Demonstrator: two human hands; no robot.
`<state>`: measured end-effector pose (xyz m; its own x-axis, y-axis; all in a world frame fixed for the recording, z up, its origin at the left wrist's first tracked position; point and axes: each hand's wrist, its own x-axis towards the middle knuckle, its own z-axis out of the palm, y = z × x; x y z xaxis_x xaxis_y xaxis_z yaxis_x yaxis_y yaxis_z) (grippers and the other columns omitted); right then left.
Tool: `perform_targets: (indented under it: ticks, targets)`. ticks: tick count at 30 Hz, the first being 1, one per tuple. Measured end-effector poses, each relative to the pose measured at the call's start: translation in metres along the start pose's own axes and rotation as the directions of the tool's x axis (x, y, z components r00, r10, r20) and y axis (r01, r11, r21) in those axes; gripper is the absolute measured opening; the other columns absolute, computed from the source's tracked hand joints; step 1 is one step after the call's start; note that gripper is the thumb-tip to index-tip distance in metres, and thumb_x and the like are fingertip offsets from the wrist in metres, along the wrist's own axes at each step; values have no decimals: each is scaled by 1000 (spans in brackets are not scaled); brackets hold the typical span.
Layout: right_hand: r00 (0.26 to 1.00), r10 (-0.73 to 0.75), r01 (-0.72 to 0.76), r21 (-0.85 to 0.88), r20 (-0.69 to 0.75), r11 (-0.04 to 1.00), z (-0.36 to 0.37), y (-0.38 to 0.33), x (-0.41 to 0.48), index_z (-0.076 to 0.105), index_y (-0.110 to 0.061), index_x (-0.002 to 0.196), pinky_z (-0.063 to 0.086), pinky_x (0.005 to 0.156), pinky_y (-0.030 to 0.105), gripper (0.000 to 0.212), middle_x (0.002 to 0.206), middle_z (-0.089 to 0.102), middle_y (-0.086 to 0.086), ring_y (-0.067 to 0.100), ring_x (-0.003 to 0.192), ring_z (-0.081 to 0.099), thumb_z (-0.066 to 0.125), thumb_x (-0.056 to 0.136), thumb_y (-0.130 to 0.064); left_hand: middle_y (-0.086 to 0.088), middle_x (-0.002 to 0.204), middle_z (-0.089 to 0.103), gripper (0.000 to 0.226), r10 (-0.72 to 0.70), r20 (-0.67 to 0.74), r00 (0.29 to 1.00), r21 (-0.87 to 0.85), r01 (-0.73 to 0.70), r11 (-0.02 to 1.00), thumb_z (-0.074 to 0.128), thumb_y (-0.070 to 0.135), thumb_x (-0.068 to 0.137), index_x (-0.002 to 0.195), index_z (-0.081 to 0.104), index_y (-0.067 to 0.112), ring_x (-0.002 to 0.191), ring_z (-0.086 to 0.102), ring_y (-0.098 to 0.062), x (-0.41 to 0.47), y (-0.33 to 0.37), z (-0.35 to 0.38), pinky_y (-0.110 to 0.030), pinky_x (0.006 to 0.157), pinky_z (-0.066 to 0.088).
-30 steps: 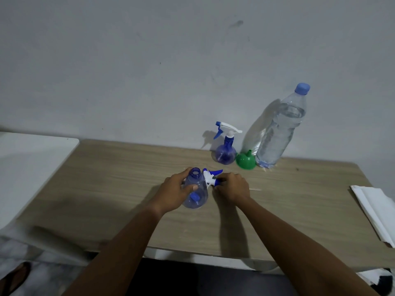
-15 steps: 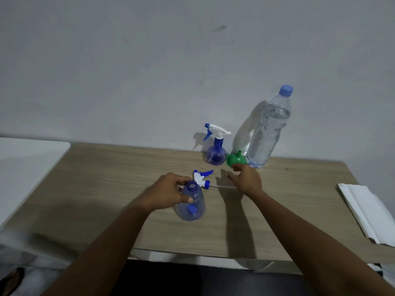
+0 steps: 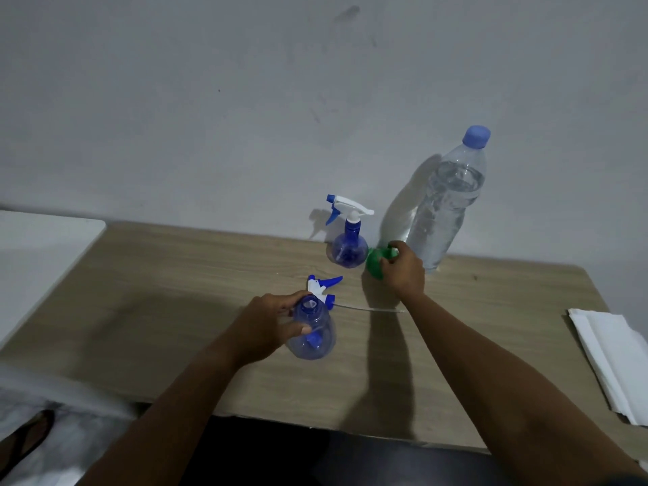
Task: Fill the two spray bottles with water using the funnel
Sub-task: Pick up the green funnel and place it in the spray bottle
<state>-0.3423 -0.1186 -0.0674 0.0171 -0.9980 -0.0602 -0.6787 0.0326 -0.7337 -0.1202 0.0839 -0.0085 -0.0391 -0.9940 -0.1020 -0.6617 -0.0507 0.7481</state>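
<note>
My left hand (image 3: 266, 327) grips an open, empty blue spray bottle (image 3: 314, 333) standing upright near the middle of the wooden table (image 3: 175, 310). Its removed blue-and-white spray head (image 3: 322, 287) lies on the table just behind it, its clear tube trailing to the right. My right hand (image 3: 403, 271) is closed on the green funnel (image 3: 377, 263), which rests on the table. A second blue spray bottle (image 3: 347, 245), with its spray head on, stands left of the funnel. A large clear water bottle (image 3: 443, 208) with a blue cap stands by the wall, right of the funnel.
White folded paper towels (image 3: 610, 352) lie at the table's right edge. A white surface (image 3: 38, 254) adjoins the table on the left. A grey wall rises right behind the table. A sandal (image 3: 24, 440) shows on the floor at lower left.
My right hand left the spray head lying on the table, moved back and right, and closed on the green funnel. My left hand stayed on the open bottle.
</note>
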Motion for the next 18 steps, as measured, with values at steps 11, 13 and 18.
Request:
perform_targets:
  ticks: [11, 13, 18]
  targets:
    - [996, -46, 53, -85, 73, 995, -10, 13, -15, 70, -19, 116, 54, 87, 39, 26, 108, 73, 8, 27, 102, 67, 72, 90, -23, 16, 116, 71, 57, -59, -44, 997, -81, 55, 995, 68, 41, 78, 133, 59, 32, 107, 65, -1, -7, -2, 9, -36, 96, 54]
    - [995, -71, 76, -72, 75, 994, -16, 12, -17, 71, -17, 111, 55, 86, 38, 24, 104, 72, 6, 24, 97, 67, 75, 89, -26, 16, 119, 70, 57, -79, -48, 996, -124, 73, 990, 70, 35, 79, 135, 58, 31, 111, 64, 1, -8, -2, 10, -35, 100, 53]
    - [995, -77, 71, 90, 62, 993, -31, 7, -36, 70, -14, 90, 55, 76, 36, 15, 87, 71, 3, 22, 83, 68, 80, 84, -22, 21, 121, 68, 55, -109, -44, 993, -142, 102, 985, 72, 30, 85, 137, 56, 33, 114, 62, 4, -9, -2, 11, -36, 104, 51]
